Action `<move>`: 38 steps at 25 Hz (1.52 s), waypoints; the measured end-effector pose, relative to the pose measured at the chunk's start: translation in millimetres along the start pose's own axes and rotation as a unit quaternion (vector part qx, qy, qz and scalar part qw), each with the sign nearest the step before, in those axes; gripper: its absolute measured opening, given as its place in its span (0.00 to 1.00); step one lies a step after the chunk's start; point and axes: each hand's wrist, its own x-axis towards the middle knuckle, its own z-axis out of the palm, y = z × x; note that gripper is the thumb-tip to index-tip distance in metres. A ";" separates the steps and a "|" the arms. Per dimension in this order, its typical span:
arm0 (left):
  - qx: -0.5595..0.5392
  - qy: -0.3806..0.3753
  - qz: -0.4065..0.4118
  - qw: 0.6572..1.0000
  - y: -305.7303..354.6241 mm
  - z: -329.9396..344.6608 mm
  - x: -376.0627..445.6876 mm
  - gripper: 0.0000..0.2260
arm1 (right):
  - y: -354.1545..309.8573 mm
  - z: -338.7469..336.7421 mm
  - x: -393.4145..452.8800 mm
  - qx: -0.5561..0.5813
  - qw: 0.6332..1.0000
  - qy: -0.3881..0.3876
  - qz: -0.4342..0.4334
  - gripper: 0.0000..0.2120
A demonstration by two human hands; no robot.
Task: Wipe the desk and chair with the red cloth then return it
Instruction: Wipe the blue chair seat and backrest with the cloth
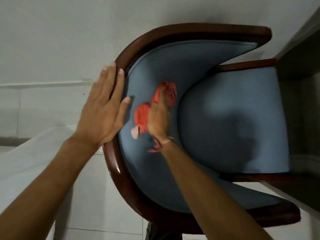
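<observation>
A chair (233,118) with blue upholstery and a dark curved wooden frame fills the middle of the view, seen from above. My right hand (158,118) presses a crumpled red cloth (141,116) against the blue inner backrest, fingers closed over it; the cloth pokes out above and to the left of the hand. My left hand (103,108) lies flat with fingers spread on the wooden top rail at the chair's back, holding nothing. The desk (301,66) shows only as a dark edge at the right, above the seat's front.
Pale tiled floor (60,40) surrounds the chair. A white draped surface (26,161) lies at the lower left, under my left forearm. The chair's open front faces the dark desk on the right.
</observation>
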 end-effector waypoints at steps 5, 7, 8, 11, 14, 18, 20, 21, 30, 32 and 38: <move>-0.072 0.093 -0.013 0.993 0.4 18.1 4.5 0.26 | 107.3 -44.5 -74.1 -0.154 0.954 -0.210 0.147 0.25; -0.079 0.104 -0.005 0.991 -1.0 23.7 6.6 0.25 | 113.2 -40.0 -78.1 0.039 0.940 -0.156 0.303 0.22; -0.083 0.109 -0.003 0.991 -0.5 25.4 8.3 0.25 | 108.2 -28.4 -80.5 0.148 0.921 -0.103 0.346 0.18; -0.112 0.118 -0.010 0.987 -0.7 29.3 10.2 0.26 | 63.9 14.6 -51.3 0.387 0.831 0.113 0.383 0.13; -0.124 0.116 -0.012 0.985 -1.2 29.1 5.8 0.26 | 10.5 4.8 9.5 0.448 0.841 0.108 0.284 0.13; -0.128 0.109 -0.004 0.986 -1.2 22.8 8.1 0.25 | -2.6 -3.6 35.7 0.413 0.864 0.112 0.266 0.25; -0.136 0.101 -0.011 0.986 -2.2 22.4 6.8 0.25 | 26.2 3.7 10.4 0.301 0.898 0.138 0.291 0.27; -0.138 0.099 -0.015 0.985 -2.3 23.5 5.9 0.25 | 42.3 8.9 1.1 0.210 0.921 0.150 0.292 0.23; -0.157 0.106 -0.016 0.982 -2.1 26.8 5.5 0.25 | 133.9 -23.5 6.2 -0.381 0.909 0.047 0.163 0.32; -0.156 0.115 -0.015 0.981 -1.7 27.6 5.8 0.25 | 147.4 -18.8 1.0 -0.420 0.896 0.043 0.141 0.31; -0.146 0.118 -0.019 0.982 -1.2 25.7 6.5 0.24 | 140.1 -20.0 -6.6 -0.107 0.978 0.019 0.177 0.24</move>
